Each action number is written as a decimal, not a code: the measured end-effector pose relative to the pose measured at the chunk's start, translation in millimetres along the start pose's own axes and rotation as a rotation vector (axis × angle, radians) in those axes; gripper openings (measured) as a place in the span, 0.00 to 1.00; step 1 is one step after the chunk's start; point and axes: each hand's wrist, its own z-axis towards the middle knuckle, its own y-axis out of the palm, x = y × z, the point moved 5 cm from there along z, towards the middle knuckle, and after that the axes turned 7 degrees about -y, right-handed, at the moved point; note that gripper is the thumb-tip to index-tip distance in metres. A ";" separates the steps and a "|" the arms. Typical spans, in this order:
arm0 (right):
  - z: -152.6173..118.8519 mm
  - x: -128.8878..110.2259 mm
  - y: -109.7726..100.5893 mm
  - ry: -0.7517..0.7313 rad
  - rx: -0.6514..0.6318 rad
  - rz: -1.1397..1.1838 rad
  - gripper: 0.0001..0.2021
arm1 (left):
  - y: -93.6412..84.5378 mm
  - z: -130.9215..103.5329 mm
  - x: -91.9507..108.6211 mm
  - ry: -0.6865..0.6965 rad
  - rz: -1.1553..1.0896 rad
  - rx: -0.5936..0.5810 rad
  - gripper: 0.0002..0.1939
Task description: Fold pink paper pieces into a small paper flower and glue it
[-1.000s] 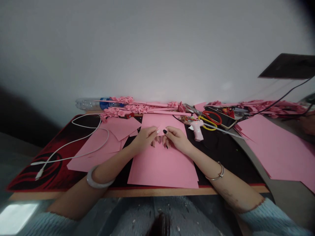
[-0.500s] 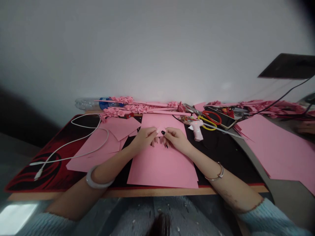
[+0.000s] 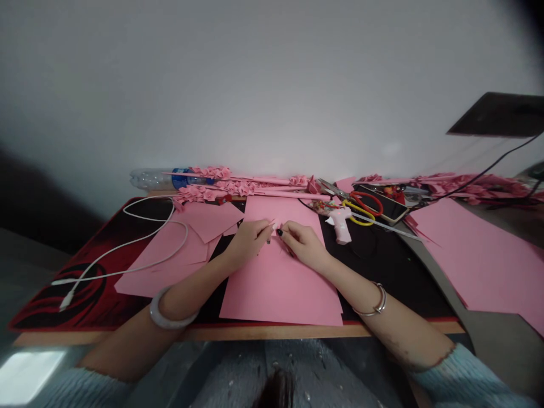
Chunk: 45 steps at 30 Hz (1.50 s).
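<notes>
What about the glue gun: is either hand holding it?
No, the glue gun lies on the dark mat, apart from the left hand and the right hand.

"What's the table (image 3: 272,333) like?"
"Wood-edged, with a black and red mat (image 3: 395,277) on it."
"And on the mat?"
"Pink sheets (image 3: 280,292) in the middle, cut paper (image 3: 157,279) under a white cable (image 3: 114,276) at left, glue gun (image 3: 341,226) at right."
"At the back?"
"Paper flowers (image 3: 242,188) and a bottle (image 3: 153,180) on its side."
</notes>
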 end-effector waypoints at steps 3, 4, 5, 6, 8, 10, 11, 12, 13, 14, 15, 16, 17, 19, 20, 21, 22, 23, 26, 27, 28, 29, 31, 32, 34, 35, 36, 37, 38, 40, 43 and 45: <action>-0.6 -2.4 2.5 -0.011 -0.030 0.016 0.13 | 1.7 -0.6 -0.5 -0.006 -0.022 -0.014 0.17; -0.7 -2.8 3.0 -0.014 -0.040 0.029 0.13 | 2.2 -0.9 -0.5 -0.007 -0.040 -0.020 0.18; -0.8 -3.2 3.5 -0.015 -0.055 0.041 0.13 | 2.9 -1.4 -0.1 -0.004 -0.064 -0.030 0.18; -0.9 -3.6 3.8 -0.018 -0.069 0.051 0.13 | 4.0 -2.1 0.6 0.003 -0.096 -0.050 0.19; -1.2 -4.5 4.3 -0.026 -0.097 0.065 0.15 | 7.7 -3.8 2.7 0.015 -0.179 -0.123 0.20; -1.6 -5.7 5.0 -0.037 -0.126 0.075 0.17 | 12.4 -6.1 4.8 0.016 -0.276 -0.218 0.21; -1.8 -6.3 5.4 -0.042 -0.140 0.078 0.17 | 14.5 -7.3 5.7 0.014 -0.320 -0.260 0.22; -2.1 -6.8 5.8 -0.046 -0.153 0.078 0.18 | 16.1 -8.3 6.3 0.009 -0.356 -0.293 0.22; -2.3 -7.2 6.2 -0.047 -0.165 0.074 0.18 | 17.3 -9.1 6.6 0.005 -0.386 -0.318 0.23; -2.4 -7.4 6.5 -0.047 -0.173 0.067 0.17 | 18.2 -9.8 6.7 0.001 -0.405 -0.339 0.23; -2.4 -7.4 6.7 -0.045 -0.176 0.057 0.17 | 18.9 -10.1 6.7 -0.001 -0.417 -0.355 0.23; -2.3 -7.3 6.7 -0.043 -0.174 0.049 0.17 | 19.4 -10.3 6.5 -0.002 -0.424 -0.365 0.23; -2.1 -7.0 6.4 -0.041 -0.165 0.040 0.16 | 19.5 -10.1 6.2 -0.005 -0.427 -0.366 0.23; -1.2 -6.0 4.6 -0.037 -0.124 0.018 0.16 | 18.9 -8.8 4.8 -0.015 -0.423 -0.345 0.22; -0.7 -5.5 3.1 -0.035 -0.094 0.006 0.15 | 17.9 -7.7 3.8 -0.022 -0.417 -0.316 0.22; -0.3 -5.1 1.4 -0.033 -0.063 -0.007 0.15 | 16.6 -6.4 2.6 -0.029 -0.409 -0.280 0.21; 0.0 -4.8 -0.3 -0.029 -0.035 -0.016 0.15 | 15.0 -4.9 1.4 -0.033 -0.399 -0.240 0.20; 0.1 -4.7 -1.7 -0.025 -0.014 -0.022 0.15 | 13.1 -3.4 0.0 -0.035 -0.394 -0.196 0.19; 0.0 -6.0 -2.7 -0.025 -0.004 -0.009 0.16 | 7.8 1.3 -5.5 -0.057 -0.414 -0.063 0.14; -0.3 -6.5 -2.1 -0.027 -0.013 0.002 0.16 | 6.6 2.6 -7.8 -0.070 -0.435 -0.029 0.12; -0.5 -6.8 -1.4 -0.029 -0.021 0.013 0.16 | 6.5 3.7 -10.1 -0.086 -0.465 -0.011 0.10; -0.7 -6.7 -0.8 -0.030 -0.025 0.021 0.16 | 7.6 4.7 -12.0 -0.102 -0.502 -0.018 0.10; -0.7 -5.2 -0.6 -0.027 -0.016 0.014 0.16 | 11.8 6.0 -14.8 -0.129 -0.569 -0.068 0.13; -0.4 -3.8 -1.2 -0.023 -0.004 0.001 0.16 | 13.4 6.4 -15.8 -0.136 -0.587 -0.085 0.14; 0.5 0.3 -3.6 -0.005 0.035 -0.028 0.14 | 14.2 6.6 -16.9 -0.137 -0.589 -0.073 0.15; 1.1 2.6 -5.3 0.009 0.059 -0.043 0.11 | 13.6 6.5 -16.9 -0.131 -0.580 -0.053 0.14; 1.6 4.9 -7.2 0.024 0.085 -0.059 0.08 | 13.1 6.2 -16.6 -0.122 -0.571 -0.040 0.14; 2.1 6.8 -8.8 0.035 0.107 -0.078 0.05 | 13.2 5.9 -15.8 -0.115 -0.564 -0.041 0.14; 2.5 8.0 -10.2 0.041 0.125 -0.098 0.04 | 13.5 5.4 -15.0 -0.110 -0.556 -0.047 0.14; 2.9 9.0 -11.0 0.037 0.133 -0.128 0.06 | 14.2 4.3 -13.3 -0.107 -0.528 -0.059 0.14; 2.8 8.5 -8.4 0.019 0.103 -0.124 0.08 | 14.1 2.3 -11.0 -0.104 -0.465 -0.049 0.14; 2.7 8.5 -6.9 0.009 0.092 -0.109 0.08 | 13.8 1.2 -8.9 -0.094 -0.437 -0.044 0.14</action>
